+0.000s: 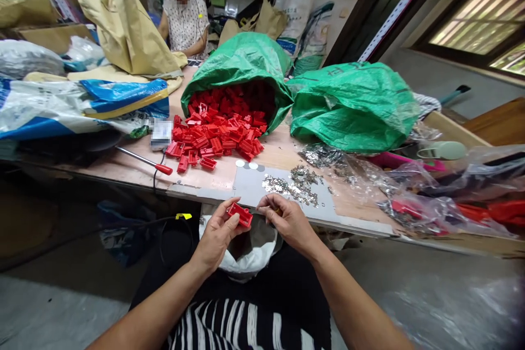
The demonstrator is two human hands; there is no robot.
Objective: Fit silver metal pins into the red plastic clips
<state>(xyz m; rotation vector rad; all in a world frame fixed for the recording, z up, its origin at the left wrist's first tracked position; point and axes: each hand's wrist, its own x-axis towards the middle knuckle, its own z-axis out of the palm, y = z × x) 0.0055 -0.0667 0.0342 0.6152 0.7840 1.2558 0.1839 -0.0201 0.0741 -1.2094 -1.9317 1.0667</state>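
My left hand pinches a small red plastic part just in front of the table's edge. My right hand is beside it, fingers curled closed on something small I cannot make out, its fingertips nearly touching the red part. Under both hands a white plastic bag lies open in my lap. On the table lies a heap of the same red parts, spilling from a green sack. Small shiny metal pieces are scattered on a grey sheet just beyond my hands.
A second green sack lies to the right, with clear plastic bags of metal and red pieces. A red-handled screwdriver lies at the left. Paper and woven sacks pile up at the back left, where another person sits.
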